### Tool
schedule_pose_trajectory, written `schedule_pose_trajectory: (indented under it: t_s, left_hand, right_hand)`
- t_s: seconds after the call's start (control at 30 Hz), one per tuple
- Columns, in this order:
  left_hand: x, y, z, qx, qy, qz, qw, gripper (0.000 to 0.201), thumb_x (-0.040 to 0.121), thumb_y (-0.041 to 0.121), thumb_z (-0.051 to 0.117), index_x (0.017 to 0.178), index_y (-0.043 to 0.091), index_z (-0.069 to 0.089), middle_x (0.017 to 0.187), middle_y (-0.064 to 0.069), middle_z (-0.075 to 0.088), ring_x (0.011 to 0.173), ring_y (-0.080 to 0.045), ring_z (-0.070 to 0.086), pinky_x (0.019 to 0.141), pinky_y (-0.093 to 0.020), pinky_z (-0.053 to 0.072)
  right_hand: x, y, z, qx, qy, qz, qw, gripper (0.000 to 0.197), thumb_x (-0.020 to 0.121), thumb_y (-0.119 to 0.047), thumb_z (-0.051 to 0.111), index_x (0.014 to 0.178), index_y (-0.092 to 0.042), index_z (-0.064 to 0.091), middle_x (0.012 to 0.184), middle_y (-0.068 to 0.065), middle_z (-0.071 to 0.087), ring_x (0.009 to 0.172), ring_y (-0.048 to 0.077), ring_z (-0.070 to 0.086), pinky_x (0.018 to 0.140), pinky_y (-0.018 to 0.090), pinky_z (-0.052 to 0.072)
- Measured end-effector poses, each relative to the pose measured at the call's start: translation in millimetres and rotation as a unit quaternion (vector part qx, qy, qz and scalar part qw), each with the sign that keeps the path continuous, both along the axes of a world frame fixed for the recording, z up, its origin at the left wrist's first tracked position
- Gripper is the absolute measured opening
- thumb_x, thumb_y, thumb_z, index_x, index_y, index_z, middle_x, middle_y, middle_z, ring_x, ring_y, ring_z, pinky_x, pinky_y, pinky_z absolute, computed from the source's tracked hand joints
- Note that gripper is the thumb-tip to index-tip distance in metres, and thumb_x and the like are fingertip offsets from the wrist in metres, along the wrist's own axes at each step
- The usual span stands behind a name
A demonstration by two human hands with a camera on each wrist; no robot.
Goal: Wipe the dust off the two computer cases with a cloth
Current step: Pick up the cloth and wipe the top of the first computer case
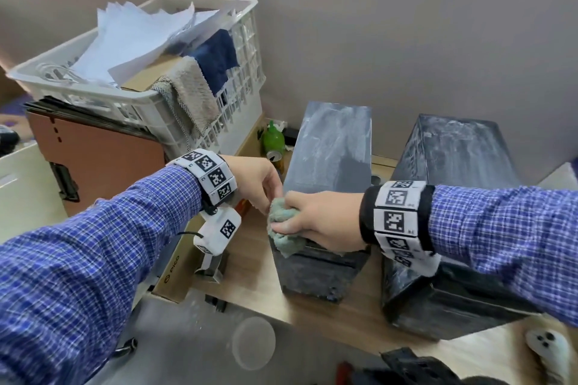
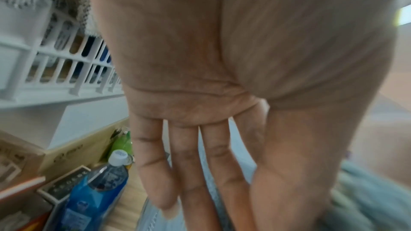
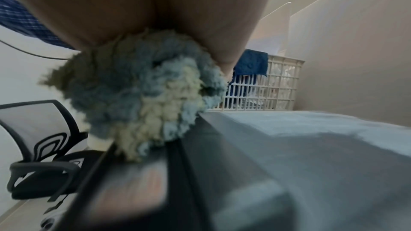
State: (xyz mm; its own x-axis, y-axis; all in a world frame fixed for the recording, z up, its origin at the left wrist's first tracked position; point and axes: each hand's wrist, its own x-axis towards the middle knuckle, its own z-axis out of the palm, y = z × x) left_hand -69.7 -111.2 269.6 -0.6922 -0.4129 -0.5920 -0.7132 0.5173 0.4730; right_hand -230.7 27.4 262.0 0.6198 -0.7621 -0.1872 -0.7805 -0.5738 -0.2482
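On the wooden desk (image 1: 259, 269) two dusty black computer cases stand side by side: left case (image 1: 328, 147) and right case (image 1: 450, 153), a narrow gap between them. Both tops show grey dust; the left case has a darker streak on its top toward the near right. Right hand (image 1: 325, 222) grips a bunched blue-green cloth (image 1: 283, 228), fingers curled over it, pressing it on the near left corner of the left case's top; part of the cloth hangs over the front edge. In the right wrist view the cloth (image 3: 142, 97) shows blue and cream fibres against the case edge. Left hand (image 1: 253, 181) is at the left side of that case, fingertips pointing down next to the cloth; the left wrist view shows the fingers (image 2: 189, 164) straight and close together, holding nothing. Whether they touch the cloth cannot be told. Both sleeves blue check, wristbands with black-and-white square markers. Left of the cases: a cardboard box (image 1: 175, 272) printed "pico", a green bottle (image 1: 273, 137), an open can (image 1: 275, 156), and a white-capped bottle with a blue label (image 2: 98, 191), text blurred. Behind, a white slatted crate (image 1: 150, 109) holds papers, with a beige towel (image 1: 194, 97) and a navy cloth (image 1: 215, 59) draped over its rim.
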Motion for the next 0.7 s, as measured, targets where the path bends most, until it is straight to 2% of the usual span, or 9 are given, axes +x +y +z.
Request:
schedule_pose_trajectory:
  t_s: [0.07, 0.17, 0.27, 0.37, 0.4, 0.43, 0.5, 0.57, 0.7]
  left_hand:
    - [-2.6, -0.2, -1.6, -0.012, -0.011, 0.012, 1.0, 0.013, 0.078, 0.013, 0.081, 0.081, 0.025, 0.078, 0.089, 0.003, 0.077, 0.082, -0.011, 0.07, 0.087, -0.034, 0.059]
    - [-5.8, -2.3, -2.0, -0.025, -0.03, 0.023, 0.999, 0.013, 0.078, 0.017, 0.08, 0.08, 0.03, 0.078, 0.092, 0.004, 0.076, 0.092, -0.019, 0.071, 0.089, -0.036, 0.058]
    - [-7.0, -3.4, 0.9, -0.01, -0.027, 0.034, 0.999, 0.013, 0.081, 0.013, 0.077, 0.079, 0.026, 0.079, 0.091, 0.001, 0.077, 0.085, -0.013, 0.07, 0.084, -0.026, 0.058]
    - [-9.2, -6.9, 4.6, 0.024, 0.024, 0.072, 0.997, 0.004, 0.081, 0.007, 0.074, 0.084, 0.009, 0.074, 0.084, -0.008, 0.075, 0.076, -0.014, 0.066, 0.074, -0.023, 0.055]
    - [-11.3, -9.2, 5.1, 0.025, 0.04, 0.093, 0.995, 0.012, 0.079, 0.01, 0.075, 0.086, 0.005, 0.068, 0.082, -0.013, 0.073, 0.074, -0.017, 0.065, 0.071, -0.026, 0.054]
    - [-13.8, -12.3, 4.5, 0.016, 0.034, 0.108, 0.993, 0.027, 0.075, 0.021, 0.08, 0.087, 0.007, 0.061, 0.081, -0.017, 0.073, 0.07, -0.019, 0.063, 0.067, -0.028, 0.052]
    - [-19.3, -15.2, 3.0, -0.032, -0.048, 0.11, 0.992, 0.065, 0.056, 0.057, 0.087, 0.09, 0.013, 0.055, 0.078, -0.013, 0.073, 0.064, -0.019, 0.059, 0.062, -0.029, 0.047]
    - [-23.0, -15.3, -3.6, -0.075, -0.132, 0.084, 0.985, 0.093, 0.038, 0.08, 0.082, 0.095, 0.011, 0.059, 0.077, -0.008, 0.073, 0.062, -0.018, 0.056, 0.059, -0.03, 0.046]
    - [-28.5, -18.9, -12.4, -0.063, -0.171, 0.116, 0.976, 0.097, 0.025, 0.082, 0.083, 0.089, 0.013, 0.057, 0.067, -0.002, 0.065, 0.058, -0.019, 0.054, 0.059, -0.029, 0.047]
  right_hand:
    - [-23.1, 14.6, -0.2, 0.012, -0.007, -0.005, 1.0, 0.039, 0.103, -0.026, 0.038, 0.139, -0.038, 0.048, 0.112, -0.006, 0.033, 0.084, 0.013, 0.041, 0.084, 0.02, 0.036]
    - [-65.0, 35.2, 0.2, 0.059, -0.021, -0.005, 0.998, 0.039, 0.1, -0.026, 0.043, 0.134, -0.044, 0.05, 0.11, -0.009, 0.038, 0.089, 0.012, 0.049, 0.087, 0.029, 0.045]
    - [-107.3, 36.6, 14.0, 0.106, 0.003, -0.034, 0.994, 0.037, 0.1, -0.029, 0.045, 0.13, -0.049, 0.053, 0.104, -0.014, 0.043, 0.091, 0.004, 0.049, 0.087, 0.029, 0.046]
    - [-133.7, 20.5, 18.6, 0.038, -0.067, -0.12, 0.99, 0.038, 0.098, -0.026, 0.049, 0.129, -0.047, 0.056, 0.099, -0.012, 0.046, 0.091, -0.001, 0.049, 0.087, 0.021, 0.043]
    - [-134.3, 16.4, 14.7, 0.009, -0.087, -0.128, 0.988, 0.038, 0.098, -0.026, 0.05, 0.131, -0.045, 0.055, 0.1, -0.01, 0.046, 0.091, 0.0, 0.049, 0.087, 0.02, 0.041]
    - [-130.2, 13.0, 8.4, -0.003, -0.084, -0.122, 0.989, 0.039, 0.098, -0.027, 0.05, 0.133, -0.044, 0.053, 0.101, -0.009, 0.045, 0.09, 0.002, 0.048, 0.087, 0.022, 0.041]
    - [-114.1, 11.5, -10.7, 0.009, -0.031, -0.103, 0.994, 0.04, 0.1, -0.032, 0.044, 0.137, -0.045, 0.046, 0.105, -0.007, 0.039, 0.088, 0.011, 0.05, 0.087, 0.029, 0.044]
    - [-102.2, 10.6, -26.0, 0.017, 0.009, -0.103, 0.994, 0.041, 0.101, -0.031, 0.039, 0.14, -0.046, 0.04, 0.107, -0.004, 0.035, 0.083, 0.019, 0.052, 0.083, 0.037, 0.046]
    - [-121.5, -24.9, -35.6, -0.015, -0.002, -0.141, 0.99, 0.042, 0.099, -0.027, 0.044, 0.138, -0.045, 0.045, 0.101, -0.004, 0.039, 0.08, 0.019, 0.054, 0.078, 0.037, 0.049]
